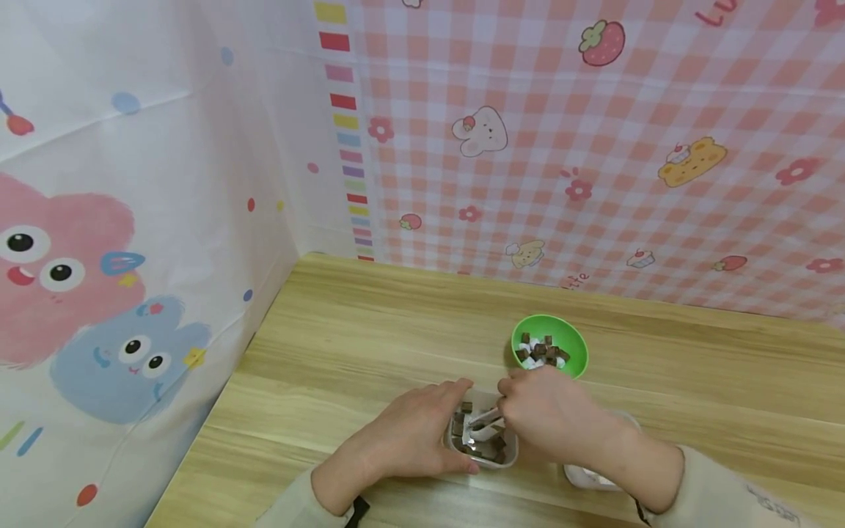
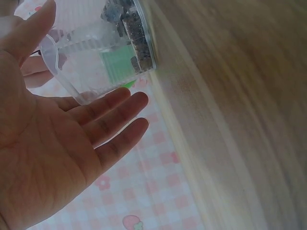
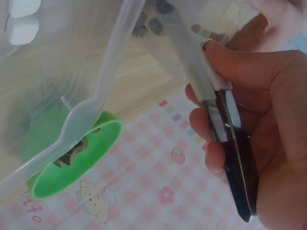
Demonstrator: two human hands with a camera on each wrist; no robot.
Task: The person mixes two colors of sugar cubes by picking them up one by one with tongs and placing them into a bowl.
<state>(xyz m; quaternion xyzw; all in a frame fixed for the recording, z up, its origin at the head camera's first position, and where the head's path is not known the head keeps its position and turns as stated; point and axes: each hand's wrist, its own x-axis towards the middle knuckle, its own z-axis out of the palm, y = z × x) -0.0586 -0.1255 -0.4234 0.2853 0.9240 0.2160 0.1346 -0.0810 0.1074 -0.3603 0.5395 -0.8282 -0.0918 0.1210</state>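
My left hand [image 1: 412,433] holds a clear plastic tub [image 1: 494,462] from its left side, with the thumb at the near edge and a fingertip at the far edge. Its other fingers [image 2: 122,139] extend under the tub in the left wrist view. Brown cubes [image 1: 458,424] lie inside the tub. My right hand [image 1: 554,414] grips a pair of tongs [image 3: 235,158] with white sleeves and dark metal arms. Their tips reach down among the cubes; whether they pinch one I cannot tell.
Behind my right hand a green bowl [image 1: 579,345] contains brown cubes and white pieces. A second clear tub [image 1: 576,477], partly hidden under my right forearm, holds white pieces [image 3: 23,29]. A pink checked cloth [image 1: 594,235] hangs at the table's back edge, a white printed one at the left.
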